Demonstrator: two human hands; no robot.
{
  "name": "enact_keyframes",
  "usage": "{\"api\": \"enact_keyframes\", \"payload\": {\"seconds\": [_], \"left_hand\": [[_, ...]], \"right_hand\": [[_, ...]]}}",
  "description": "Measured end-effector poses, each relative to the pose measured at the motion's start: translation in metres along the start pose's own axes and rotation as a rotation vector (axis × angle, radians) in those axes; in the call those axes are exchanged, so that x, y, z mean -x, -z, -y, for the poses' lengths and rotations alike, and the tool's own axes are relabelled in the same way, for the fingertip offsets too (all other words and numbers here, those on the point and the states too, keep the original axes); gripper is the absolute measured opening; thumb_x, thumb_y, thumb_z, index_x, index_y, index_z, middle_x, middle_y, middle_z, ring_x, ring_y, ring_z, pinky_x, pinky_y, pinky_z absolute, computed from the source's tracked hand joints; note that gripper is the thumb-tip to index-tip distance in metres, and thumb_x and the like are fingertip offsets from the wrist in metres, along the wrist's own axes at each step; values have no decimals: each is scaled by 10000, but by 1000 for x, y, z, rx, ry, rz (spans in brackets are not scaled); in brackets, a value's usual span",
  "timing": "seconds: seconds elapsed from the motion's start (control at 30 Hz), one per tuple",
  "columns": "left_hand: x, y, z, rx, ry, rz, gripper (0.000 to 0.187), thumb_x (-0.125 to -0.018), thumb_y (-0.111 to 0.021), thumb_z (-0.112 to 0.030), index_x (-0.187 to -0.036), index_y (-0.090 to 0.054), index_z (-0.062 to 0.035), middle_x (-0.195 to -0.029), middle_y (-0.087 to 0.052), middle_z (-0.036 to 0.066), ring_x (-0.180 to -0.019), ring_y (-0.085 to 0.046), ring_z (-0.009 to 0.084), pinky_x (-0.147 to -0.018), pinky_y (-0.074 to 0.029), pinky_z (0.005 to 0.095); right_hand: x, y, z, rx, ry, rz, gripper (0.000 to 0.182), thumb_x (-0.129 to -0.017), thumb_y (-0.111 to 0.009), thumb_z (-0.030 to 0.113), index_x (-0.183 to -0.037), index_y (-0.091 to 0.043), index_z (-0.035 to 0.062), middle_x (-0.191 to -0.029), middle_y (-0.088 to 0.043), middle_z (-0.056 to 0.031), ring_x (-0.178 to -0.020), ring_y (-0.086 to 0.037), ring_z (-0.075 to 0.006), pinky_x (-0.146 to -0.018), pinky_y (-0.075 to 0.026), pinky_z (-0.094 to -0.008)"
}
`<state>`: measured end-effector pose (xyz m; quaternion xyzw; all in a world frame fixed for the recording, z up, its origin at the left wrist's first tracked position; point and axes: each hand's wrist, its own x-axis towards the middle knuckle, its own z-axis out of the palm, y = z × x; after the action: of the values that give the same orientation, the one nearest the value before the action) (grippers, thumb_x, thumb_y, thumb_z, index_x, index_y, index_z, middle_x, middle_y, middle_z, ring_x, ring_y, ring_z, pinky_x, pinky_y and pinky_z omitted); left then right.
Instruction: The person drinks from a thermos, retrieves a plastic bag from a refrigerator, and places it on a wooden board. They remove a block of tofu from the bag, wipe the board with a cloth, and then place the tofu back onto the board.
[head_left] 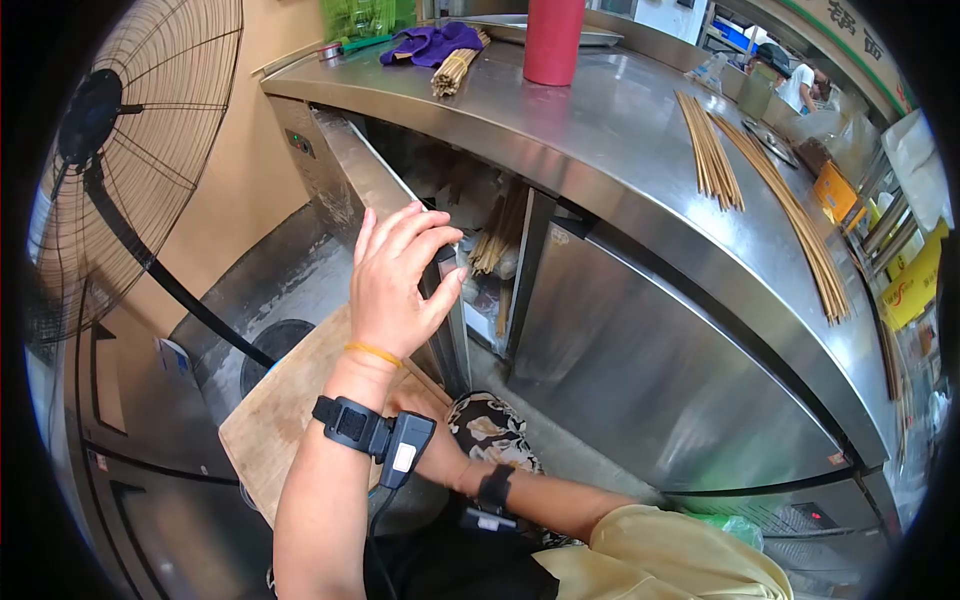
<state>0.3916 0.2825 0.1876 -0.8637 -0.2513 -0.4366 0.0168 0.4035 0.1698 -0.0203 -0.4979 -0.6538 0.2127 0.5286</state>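
My left hand [400, 285] is raised at the upper edge of the open steel cabinet door [375, 180]. Its fingers are stretched out and a gap shows between thumb and forefinger; the hand overlaps the door in this view. Lower down, my right hand [435, 440] reaches across beside the wooden board [270, 430]. The left wrist and its strapped device hide most of the right fingers. Inside the cabinet, a bundle of thin sticks [497, 235] stands among plastic bags.
The steel counter [620, 110] carries a red cylinder [552, 45], a purple cloth [435, 42], a tied stick bundle [456, 72] and loose sticks [710, 150]. A closed cabinet door [640, 360] lies right. A large fan [100, 110] stands left. A person [800, 88] is far off.
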Motion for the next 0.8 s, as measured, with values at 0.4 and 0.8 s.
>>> {"api": "enact_keyframes", "payload": {"seconds": [0.4, 0.8], "left_hand": [[-1, 2, 1, 13, 9, 23, 294, -718, -704, -194, -1001, -644, -142, -1143, -608, 28, -1210, -495, 279, -1102, -237, 529], [6, 13, 8, 18, -18, 8, 287, -695, -715, -139, -971, -641, -127, -1130, -612, 42, -1188, -523, 292, -1093, -256, 531]], "right_hand": [[80, -145, -107, -1078, -1407, 190, 436, -865, -639, 326, -1190, -486, 78, -1111, -563, -68, -935, -575, -224, -774, -520, -422], [54, -167, -87, -1008, -1394, 166, 297, -881, -639, 252, -1139, -560, 126, -925, -652, -20, -762, -639, -125, -586, -562, -265]]}}
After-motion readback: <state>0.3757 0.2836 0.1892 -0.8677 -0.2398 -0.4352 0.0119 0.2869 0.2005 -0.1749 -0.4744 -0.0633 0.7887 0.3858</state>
